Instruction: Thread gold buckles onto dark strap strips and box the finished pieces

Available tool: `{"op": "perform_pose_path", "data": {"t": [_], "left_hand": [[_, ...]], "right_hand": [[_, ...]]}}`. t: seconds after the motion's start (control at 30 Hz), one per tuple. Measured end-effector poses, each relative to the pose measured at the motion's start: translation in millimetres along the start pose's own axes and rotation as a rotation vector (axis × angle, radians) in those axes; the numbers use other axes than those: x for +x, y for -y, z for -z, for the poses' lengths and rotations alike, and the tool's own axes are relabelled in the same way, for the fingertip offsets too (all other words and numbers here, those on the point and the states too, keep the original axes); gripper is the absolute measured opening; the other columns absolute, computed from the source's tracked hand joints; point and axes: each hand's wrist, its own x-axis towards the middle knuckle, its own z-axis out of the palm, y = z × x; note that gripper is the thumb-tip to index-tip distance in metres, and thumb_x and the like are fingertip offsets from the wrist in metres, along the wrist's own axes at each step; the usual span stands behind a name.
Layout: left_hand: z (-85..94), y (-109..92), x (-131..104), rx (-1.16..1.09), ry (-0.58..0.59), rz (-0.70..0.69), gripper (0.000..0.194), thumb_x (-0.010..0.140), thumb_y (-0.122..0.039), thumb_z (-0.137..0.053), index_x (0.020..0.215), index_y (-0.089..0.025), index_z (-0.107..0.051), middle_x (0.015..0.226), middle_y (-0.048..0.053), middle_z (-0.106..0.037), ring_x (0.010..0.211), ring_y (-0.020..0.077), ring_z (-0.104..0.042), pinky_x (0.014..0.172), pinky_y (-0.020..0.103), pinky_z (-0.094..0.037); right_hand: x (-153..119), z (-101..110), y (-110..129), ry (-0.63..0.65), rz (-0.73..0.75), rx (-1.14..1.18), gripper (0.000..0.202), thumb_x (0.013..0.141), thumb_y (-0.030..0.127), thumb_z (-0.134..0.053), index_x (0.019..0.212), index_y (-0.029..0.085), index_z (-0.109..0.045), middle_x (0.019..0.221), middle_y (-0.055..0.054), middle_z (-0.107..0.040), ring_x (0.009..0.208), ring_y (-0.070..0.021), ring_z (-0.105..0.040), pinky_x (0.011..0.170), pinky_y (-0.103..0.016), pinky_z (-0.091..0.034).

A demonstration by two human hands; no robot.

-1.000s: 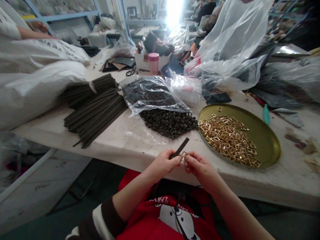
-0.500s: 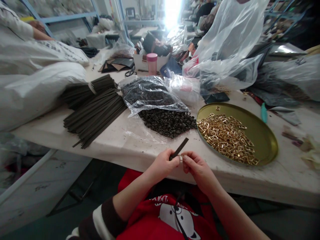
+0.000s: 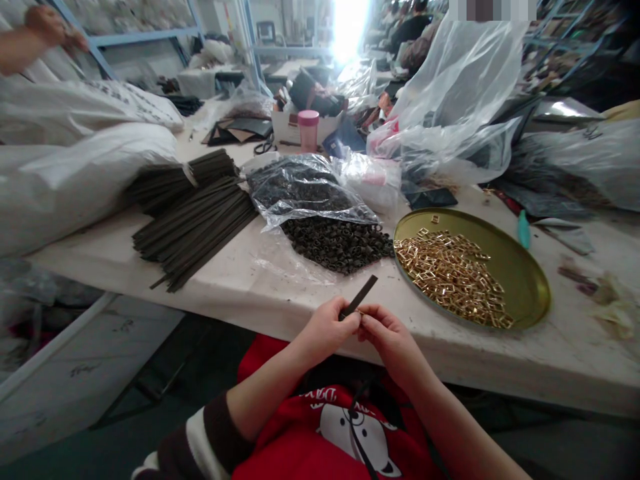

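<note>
My left hand (image 3: 331, 328) is closed on a dark strip (image 3: 362, 294), whose free end sticks up toward the table. Pinched in my right hand (image 3: 384, 331) is a small gold buckle (image 3: 361, 313), held against the strip and mostly covered by the fingers. Both hands meet just over the table's front edge. To the right, a round gold tray (image 3: 531, 283) carries a heap of gold rectangular buckles (image 3: 453, 277). A pile of small black loops (image 3: 340, 245) spills from a clear plastic bag (image 3: 305, 187) behind my hands. Bundled dark strips (image 3: 195, 227) lie on the left.
White sacks (image 3: 90, 173) cover the left of the table, with another person's hand (image 3: 47, 27) above them. Farther back stand a pink-lidded jar (image 3: 309, 131) and large clear plastic bags (image 3: 460, 100). A teal tool (image 3: 523, 230) lies beyond the tray.
My right hand has moved slightly left, closer to my left hand, and the buckle is now more hidden by fingers. The other person's hand has come into clearer view at the upper left.
</note>
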Motion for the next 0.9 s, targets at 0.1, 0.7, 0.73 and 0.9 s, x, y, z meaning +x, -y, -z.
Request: {"op": "perform_pose_path", "data": {"t": [0.1, 0.7, 0.73, 0.9], "left_hand": [[-0.7, 3.0, 0.0, 0.060, -0.037, -0.034, 0.011, 0.076, -0.026, -0.047, 0.071, -0.017, -0.050, 0.065, -0.003, -0.050, 0.064, 0.0122, -0.047, 0.058, 0.023, -0.034], [1.2, 5.0, 4.8, 0.026, -0.078, -0.020, 0.010, 0.074, -0.024, -0.049, 0.077, -0.015, -0.053, 0.072, -0.002, -0.054, 0.069, 0.0129, -0.050, 0.065, 0.024, -0.038], [0.7, 4.2, 4.4, 0.024, -0.073, -0.018, 0.010, 0.074, -0.024, -0.049, 0.077, -0.015, -0.053, 0.072, -0.002, -0.054, 0.070, 0.0130, -0.050, 0.065, 0.024, -0.038], [-0.3, 2.3, 1.3, 0.030, -0.061, -0.026, 0.011, 0.075, -0.025, -0.050, 0.077, -0.015, -0.054, 0.072, -0.001, -0.055, 0.071, 0.0138, -0.050, 0.065, 0.024, -0.038]], "right_hand": [[-0.2, -0.7, -3.7, 0.004, -0.076, 0.154, 0.021, 0.066, 0.029, -0.070, 0.084, 0.019, -0.066, 0.077, 0.000, -0.061, 0.067, -0.0103, -0.051, 0.064, -0.024, -0.042], [2.7, 2.8, -7.2, -0.049, -0.044, 0.099, 0.023, 0.066, 0.034, -0.072, 0.080, 0.018, -0.064, 0.072, 0.001, -0.060, 0.064, -0.0093, -0.052, 0.062, -0.023, -0.044], [1.9, 3.4, -7.4, -0.046, -0.046, 0.105, 0.023, 0.066, 0.034, -0.072, 0.081, 0.018, -0.064, 0.073, 0.001, -0.061, 0.065, -0.0094, -0.053, 0.063, -0.023, -0.044], [-3.8, 4.3, -6.9, -0.077, 0.004, 0.071, 0.025, 0.069, 0.035, -0.069, 0.087, 0.019, -0.063, 0.079, 0.000, -0.064, 0.069, -0.0104, -0.056, 0.069, -0.026, -0.045]]}}
